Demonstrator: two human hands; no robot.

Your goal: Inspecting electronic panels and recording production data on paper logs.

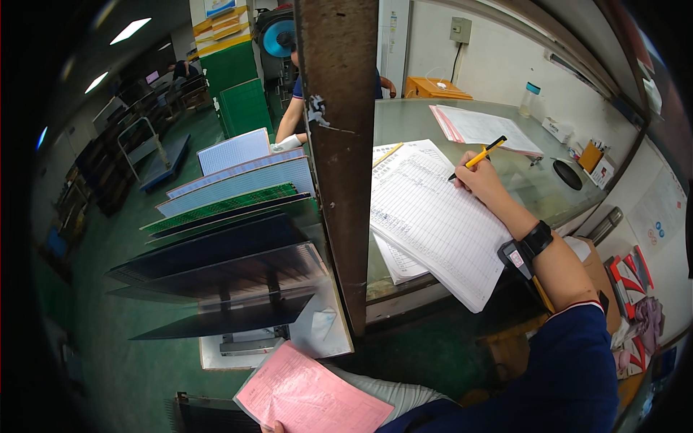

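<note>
My right hand [475, 175] is closed around a yellow-and-black pen [486, 152]. The pen's tip meets the upper part of a lined form sheet [440, 227], which carries handwriting and tops a stack of papers on the glass-topped table [411, 115]. The stack's lower corner hangs past the table edge. Down at the bottom, my left hand [273, 428] grips the lower edge of a pink printed sheet [314, 393] in a clear sleeve, resting near my lap. Only a few fingertips of that hand show.
A dark post [339, 166] divides the table from a rack of upright panels [238, 238]. A yellow pencil [388, 155], more papers [491, 128], a bottle [530, 99] and a black oval object [567, 174] lie or stand on the table. Another person's arm [291, 119] shows behind the post.
</note>
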